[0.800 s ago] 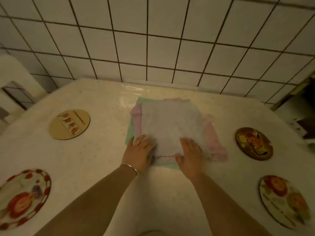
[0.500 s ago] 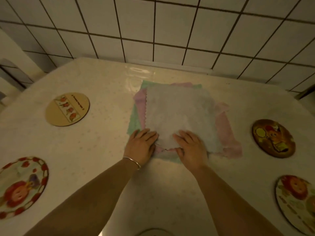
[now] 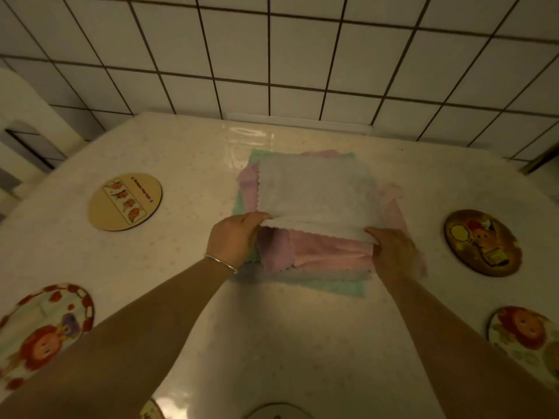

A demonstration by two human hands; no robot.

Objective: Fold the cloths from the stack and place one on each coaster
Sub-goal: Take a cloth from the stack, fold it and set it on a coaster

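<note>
A stack of cloths lies in the middle of the table. Its top one, a white cloth [image 3: 314, 195], has its near edge lifted and turned back away from me. My left hand [image 3: 234, 238] pinches the near left corner of that white cloth. My right hand [image 3: 393, 252] pinches its near right corner. Underneath show pink cloths [image 3: 326, 255] and a green cloth [image 3: 338, 287]. Round coasters sit around the stack: a tan coaster [image 3: 124, 202] at far left, a red-flowered coaster [image 3: 42, 334] at near left, a dark coaster [image 3: 483, 242] at far right, a pale coaster [image 3: 526, 340] at near right.
The table [image 3: 272, 343] has a glossy pale cover. A white tiled wall [image 3: 272, 62] rises right behind its far edge. Two more coaster rims, one [image 3: 278, 412] in the middle and one [image 3: 151, 411] left of it, peek in at the bottom edge. A white chair back [image 3: 27, 128] stands at the left.
Both hands went from lying flat on the cloth's near edge to pinching its corners. They lifted that edge and carried it away from me, uncovering the pink cloths.
</note>
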